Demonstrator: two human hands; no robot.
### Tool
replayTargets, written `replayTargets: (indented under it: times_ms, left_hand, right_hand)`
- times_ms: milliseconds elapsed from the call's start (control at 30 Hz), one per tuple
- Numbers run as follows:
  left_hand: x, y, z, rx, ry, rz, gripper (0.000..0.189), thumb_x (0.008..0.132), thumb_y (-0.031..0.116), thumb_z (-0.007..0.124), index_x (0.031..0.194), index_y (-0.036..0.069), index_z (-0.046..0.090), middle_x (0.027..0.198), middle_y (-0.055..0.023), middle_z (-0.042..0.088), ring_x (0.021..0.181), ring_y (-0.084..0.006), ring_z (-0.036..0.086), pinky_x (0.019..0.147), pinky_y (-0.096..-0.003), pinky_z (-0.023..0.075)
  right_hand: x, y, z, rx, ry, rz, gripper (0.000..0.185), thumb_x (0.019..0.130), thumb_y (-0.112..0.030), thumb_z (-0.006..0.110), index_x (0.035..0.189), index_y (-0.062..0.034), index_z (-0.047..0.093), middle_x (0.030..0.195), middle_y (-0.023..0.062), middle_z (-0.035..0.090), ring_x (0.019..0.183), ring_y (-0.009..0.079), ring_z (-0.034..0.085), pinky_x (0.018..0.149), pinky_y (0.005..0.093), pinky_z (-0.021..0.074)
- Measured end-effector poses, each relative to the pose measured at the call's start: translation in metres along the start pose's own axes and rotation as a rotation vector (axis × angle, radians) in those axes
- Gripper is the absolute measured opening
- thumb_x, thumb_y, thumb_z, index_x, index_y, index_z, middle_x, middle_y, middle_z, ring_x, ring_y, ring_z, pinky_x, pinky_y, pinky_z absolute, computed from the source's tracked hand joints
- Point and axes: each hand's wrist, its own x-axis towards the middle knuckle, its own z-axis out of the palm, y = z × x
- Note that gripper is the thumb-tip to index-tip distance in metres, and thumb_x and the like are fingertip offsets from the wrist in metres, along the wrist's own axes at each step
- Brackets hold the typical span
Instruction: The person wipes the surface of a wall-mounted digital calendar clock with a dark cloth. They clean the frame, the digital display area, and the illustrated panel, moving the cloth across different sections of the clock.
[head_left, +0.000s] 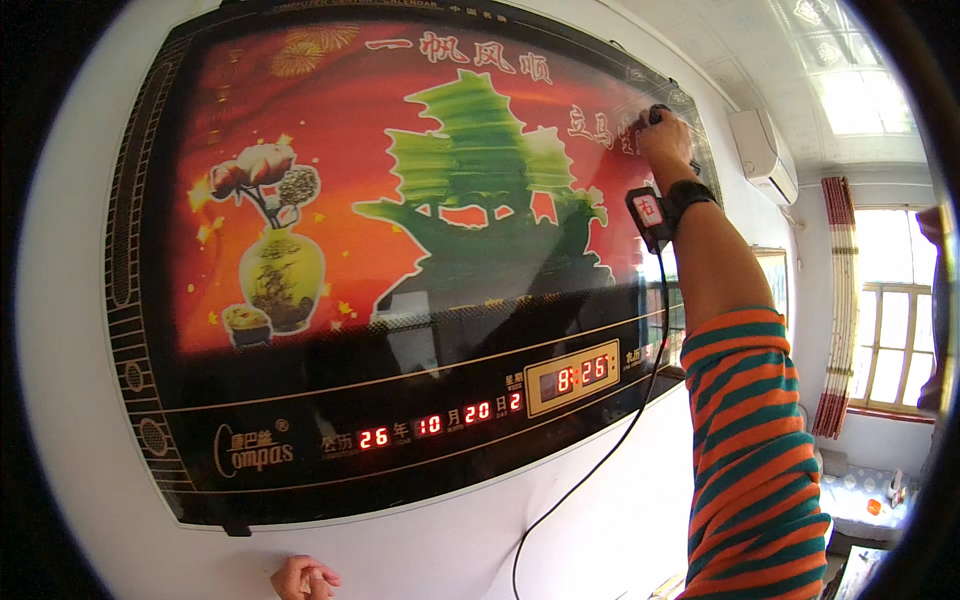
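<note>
A large electronic wall calendar (480, 247) with a glossy printed face hangs before me. Its picture has a green sailing ship on red, with a vase of flowers at the left. My right hand (666, 139) is at the upper right of the face, its fingers closed around a small dark thing (660, 112). Most of that thing is hidden by the hand, and its kind is unclear. A black strapped device (651, 214) sits on my right wrist. Low in the view, my left hand (304, 577) is in front of the wall below the calendar. Its fingers are curled, with nothing visible in them.
From the wrist device a black cable (607, 454) hangs in a curve across the calendar's lower part. Lit red digits (480, 411) line the bottom panel. To the right are an air conditioner (763, 156), a curtain (838, 307), a window (892, 337) and a cushioned seat (862, 499).
</note>
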Motion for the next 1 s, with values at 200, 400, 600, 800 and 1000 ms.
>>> replayTargets:
  times_ms: [200,400,600,800,1000]
  left_hand:
    - [0.002,0.002,0.002,0.052,-0.007,0.04,0.011,0.101,0.009,0.06,0.102,0.0,0.064,0.075,-0.0078,0.069,0.055,-0.01,0.06,0.051,-0.0224,0.0499]
    - [-0.001,-0.006,0.003,0.099,0.008,0.094,0.012,0.102,0.011,0.06,0.103,-0.001,0.063,0.074,-0.0077,0.069,0.055,-0.0099,0.06,0.05,-0.0231,0.049]
    - [0.0,-0.019,-0.004,0.23,-0.004,0.107,0.013,0.102,0.012,0.06,0.101,-0.001,0.063,0.073,-0.0072,0.068,0.055,-0.0103,0.06,0.049,-0.0236,0.0477]
    - [-0.005,-0.003,0.003,0.187,0.067,-0.016,0.015,0.101,0.014,0.06,0.101,0.0,0.063,0.073,-0.0078,0.069,0.054,-0.011,0.061,0.048,-0.0243,0.049]
    - [0.0,0.012,0.003,0.163,0.044,-0.067,0.017,0.101,0.017,0.059,0.101,0.0,0.064,0.074,-0.0083,0.069,0.058,-0.0124,0.065,0.049,-0.0238,0.0503]
  right_hand:
    - [-0.068,-0.182,-0.017,0.456,0.231,-0.501,0.02,0.083,-0.012,0.064,0.1,-0.0148,0.074,0.102,0.018,0.069,0.102,0.0383,0.064,0.088,0.0483,0.0517]
    - [-0.101,-0.285,-0.028,0.719,0.373,-0.793,0.031,0.076,-0.012,0.072,0.107,-0.0171,0.075,0.104,0.0155,0.066,0.107,0.0379,0.061,0.093,0.0467,0.0504]
    - [-0.032,-0.241,-0.017,0.514,0.353,-0.823,0.045,0.081,-0.011,0.071,0.125,-0.018,0.07,0.115,0.0145,0.066,0.118,0.0357,0.058,0.104,0.0428,0.0475]
    - [0.022,-0.174,0.002,0.254,0.207,-0.589,0.043,0.088,-0.016,0.058,0.131,-0.0159,0.066,0.117,0.0186,0.069,0.116,0.0365,0.063,0.104,0.0434,0.0488]
    - [0.033,-0.052,0.01,0.023,0.124,-0.446,0.039,0.09,-0.015,0.053,0.125,-0.0048,0.067,0.122,0.0178,0.069,0.119,0.035,0.062,0.106,0.0433,0.0471]
